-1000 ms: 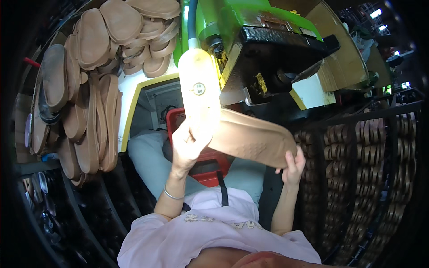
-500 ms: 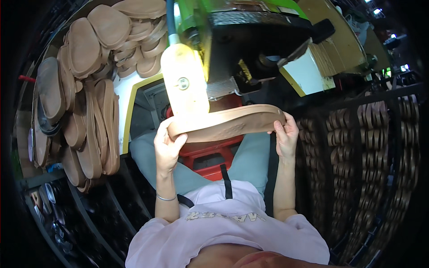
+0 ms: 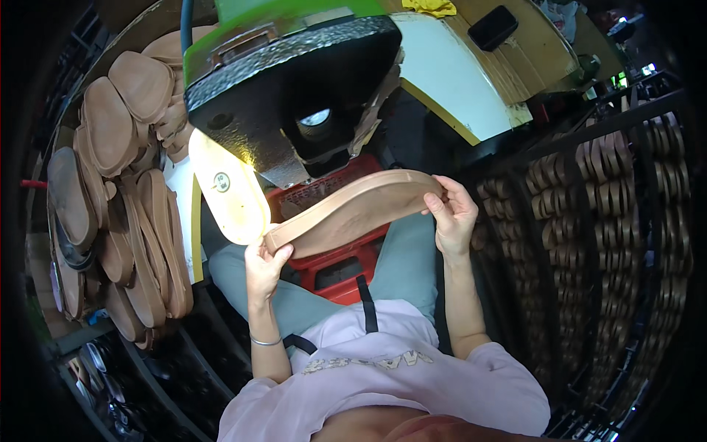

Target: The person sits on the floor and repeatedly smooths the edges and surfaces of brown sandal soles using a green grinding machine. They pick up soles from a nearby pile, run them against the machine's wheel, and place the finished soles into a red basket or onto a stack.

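Between my hands a tan shoe sole [image 3: 361,214] is held up above my lap, its side edge turned up and its broad face toward me. My left hand [image 3: 265,271] pinches its left end, thumb in front and fingers behind. Closed on its right end is my right hand [image 3: 451,217], with the thumb on the near face. Just beyond the left end glows a lit lamp [image 3: 224,188]. Over the sole hangs the dark underside of a green machine [image 3: 280,96].
Many tan soles [image 3: 110,125] are piled at the left on a white, yellow-edged table [image 3: 180,214]. Racks of soles [image 3: 574,214] stand at the right. A black phone-like object [image 3: 493,28] rests on cardboard [image 3: 530,66]. A red stool [image 3: 339,276] is between my knees.
The view has shifted, so the machine and lamp appear farther left. The sole now tilts more, its right end higher than its left, and both hands keep their hold.
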